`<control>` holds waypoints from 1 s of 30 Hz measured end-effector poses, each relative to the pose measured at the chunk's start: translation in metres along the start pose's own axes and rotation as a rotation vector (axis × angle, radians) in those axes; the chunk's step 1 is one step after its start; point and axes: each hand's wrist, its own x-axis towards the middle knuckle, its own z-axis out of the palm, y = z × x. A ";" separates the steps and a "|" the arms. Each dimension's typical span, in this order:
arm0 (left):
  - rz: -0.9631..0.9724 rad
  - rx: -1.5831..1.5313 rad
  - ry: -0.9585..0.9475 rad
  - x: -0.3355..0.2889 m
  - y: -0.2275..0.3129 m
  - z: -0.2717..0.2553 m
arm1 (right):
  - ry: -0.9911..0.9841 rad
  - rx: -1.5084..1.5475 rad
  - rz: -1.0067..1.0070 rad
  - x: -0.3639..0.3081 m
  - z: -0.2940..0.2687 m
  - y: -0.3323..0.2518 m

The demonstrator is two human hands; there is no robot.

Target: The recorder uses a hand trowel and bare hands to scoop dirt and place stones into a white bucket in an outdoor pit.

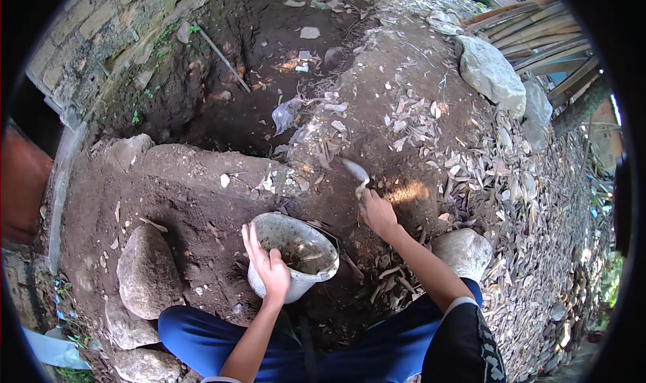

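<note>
My left hand (271,270) lies against the near left side of a dirty white bucket (316,281), steadying it. Its fingers stretch along the rim and the thumb bends toward the opening. The bucket tilts, showing its mouth and some dark soil or debris inside, too shaded to make out fully. Ahead and right of the bucket, my right hand (378,213) grips a trowel (355,170) by its handle. The trowel's grey blade points forward and left, against the brown soil (397,147) beside the pit's edge. Fingers of the right hand cover most of the handle.
A deep pit (229,124) lies ahead, with a stick (225,60) and a plastic bag (286,116). Large stones (149,272) stand left; another stone (463,252) sits by my right knee. Dry leaves (511,248) cover the right side. A brick wall (101,23) borders the far left.
</note>
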 end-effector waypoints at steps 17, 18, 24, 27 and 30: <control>0.243 0.183 -0.004 0.006 0.002 0.000 | -0.058 0.085 0.021 0.001 -0.066 -0.005; 0.260 0.186 0.016 0.005 0.002 0.004 | 0.000 0.005 0.004 0.018 -0.060 0.017; 0.358 0.252 0.022 0.005 0.001 0.005 | 0.146 -0.061 -0.001 0.077 -0.005 0.074; 0.401 0.249 0.030 0.006 -0.006 0.001 | 0.040 -0.061 -0.070 0.055 -0.003 0.046; 0.397 0.262 0.027 0.004 -0.001 0.006 | -0.024 -0.129 -0.437 -0.006 -0.014 0.027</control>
